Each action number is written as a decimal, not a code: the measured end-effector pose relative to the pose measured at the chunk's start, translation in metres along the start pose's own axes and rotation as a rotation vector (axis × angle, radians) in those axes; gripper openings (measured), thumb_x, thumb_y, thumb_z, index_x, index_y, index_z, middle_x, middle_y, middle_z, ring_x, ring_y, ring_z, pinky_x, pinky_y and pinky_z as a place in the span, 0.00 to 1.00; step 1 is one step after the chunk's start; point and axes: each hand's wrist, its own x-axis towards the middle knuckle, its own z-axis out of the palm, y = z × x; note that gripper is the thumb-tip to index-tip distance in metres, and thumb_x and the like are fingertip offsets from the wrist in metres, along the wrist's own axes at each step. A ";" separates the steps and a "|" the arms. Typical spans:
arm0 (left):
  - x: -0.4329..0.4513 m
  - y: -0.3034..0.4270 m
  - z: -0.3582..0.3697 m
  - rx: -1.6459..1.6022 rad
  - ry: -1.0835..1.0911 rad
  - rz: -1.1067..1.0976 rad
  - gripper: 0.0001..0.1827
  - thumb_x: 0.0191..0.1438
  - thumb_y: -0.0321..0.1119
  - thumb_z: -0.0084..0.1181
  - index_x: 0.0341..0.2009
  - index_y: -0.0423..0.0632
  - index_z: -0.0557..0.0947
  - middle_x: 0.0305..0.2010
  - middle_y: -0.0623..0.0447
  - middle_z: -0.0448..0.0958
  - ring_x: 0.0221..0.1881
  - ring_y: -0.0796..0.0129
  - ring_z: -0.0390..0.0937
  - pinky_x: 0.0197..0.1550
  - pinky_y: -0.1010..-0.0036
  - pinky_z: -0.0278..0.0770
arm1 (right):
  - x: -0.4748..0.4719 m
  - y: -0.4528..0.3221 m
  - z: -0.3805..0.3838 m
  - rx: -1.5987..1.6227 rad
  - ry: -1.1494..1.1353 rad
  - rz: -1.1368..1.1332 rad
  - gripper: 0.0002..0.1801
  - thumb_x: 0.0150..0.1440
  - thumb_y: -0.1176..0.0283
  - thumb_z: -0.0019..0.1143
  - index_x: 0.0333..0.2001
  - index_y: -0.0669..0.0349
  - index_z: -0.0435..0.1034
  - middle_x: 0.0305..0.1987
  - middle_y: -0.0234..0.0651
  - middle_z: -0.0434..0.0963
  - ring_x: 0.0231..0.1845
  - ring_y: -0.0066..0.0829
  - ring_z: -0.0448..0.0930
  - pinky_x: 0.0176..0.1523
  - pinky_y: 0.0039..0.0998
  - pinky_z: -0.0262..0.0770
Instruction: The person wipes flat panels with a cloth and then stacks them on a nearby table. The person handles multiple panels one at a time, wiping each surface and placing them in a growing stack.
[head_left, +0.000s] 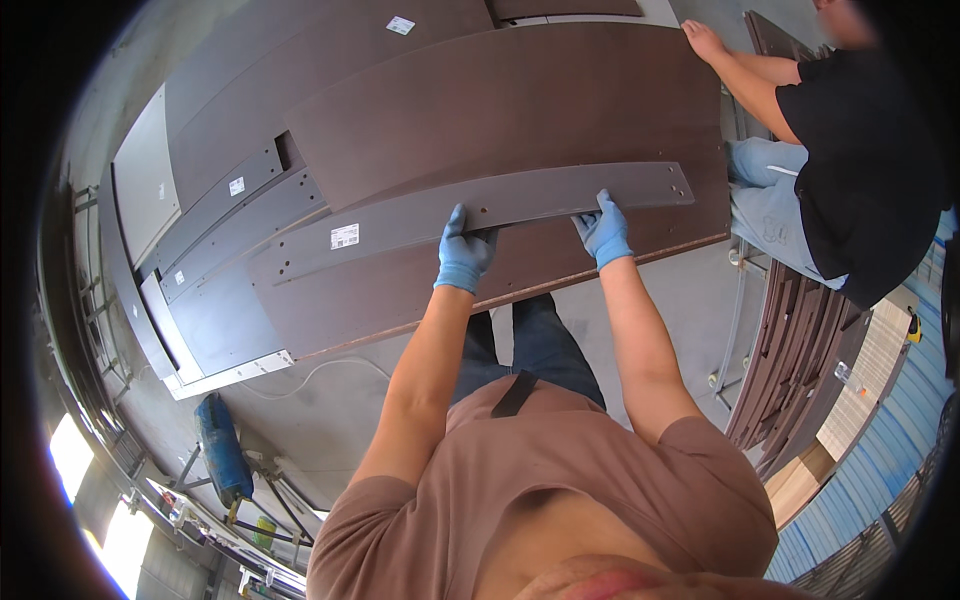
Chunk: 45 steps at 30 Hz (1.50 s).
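Both my hands wear blue gloves and hold one long, narrow, dark grey furniture board (540, 196) by its near edge. The board bears a white label at its left part and has drilled holes at both ends. My left hand (466, 249) grips it near the middle, thumb on the top face and fingers beneath. Further right, my right hand (603, 228) holds the same edge, thumb up. Under and behind the board lie large brown panels (510, 97); the near one has a raw chipboard edge. My fingers beneath the board are partly hidden.
More labelled grey and brown boards (217, 187) lie at the left, beside a pale panel (146, 195). A co-worker in a black shirt (870, 165) stands at the right, one hand at a brown panel's corner. Stacked brown boards (795, 360) and a blue cylindrical object (223, 450) are nearer me.
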 end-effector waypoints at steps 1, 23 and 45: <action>0.001 -0.001 0.002 -0.028 0.028 -0.008 0.15 0.56 0.33 0.68 0.49 0.48 0.84 0.57 0.47 0.82 0.61 0.45 0.76 0.70 0.43 0.71 | 0.003 -0.002 0.003 0.016 0.024 0.012 0.22 0.68 0.54 0.59 0.61 0.52 0.70 0.57 0.37 0.79 0.59 0.40 0.79 0.65 0.50 0.78; 0.069 -0.050 0.009 -0.169 0.061 -0.022 0.09 0.58 0.27 0.61 0.44 0.46 0.86 0.55 0.45 0.83 0.61 0.44 0.77 0.72 0.40 0.67 | 0.080 -0.051 0.000 -0.112 -0.036 -0.016 0.22 0.69 0.54 0.55 0.61 0.51 0.71 0.59 0.36 0.78 0.61 0.39 0.78 0.68 0.51 0.73; 0.080 -0.054 -0.004 -0.109 0.112 -0.038 0.13 0.60 0.32 0.64 0.49 0.48 0.84 0.57 0.46 0.82 0.61 0.47 0.77 0.72 0.44 0.69 | 0.090 -0.045 -0.009 -0.083 0.020 -0.011 0.22 0.67 0.56 0.60 0.61 0.51 0.69 0.56 0.37 0.79 0.57 0.40 0.80 0.64 0.53 0.77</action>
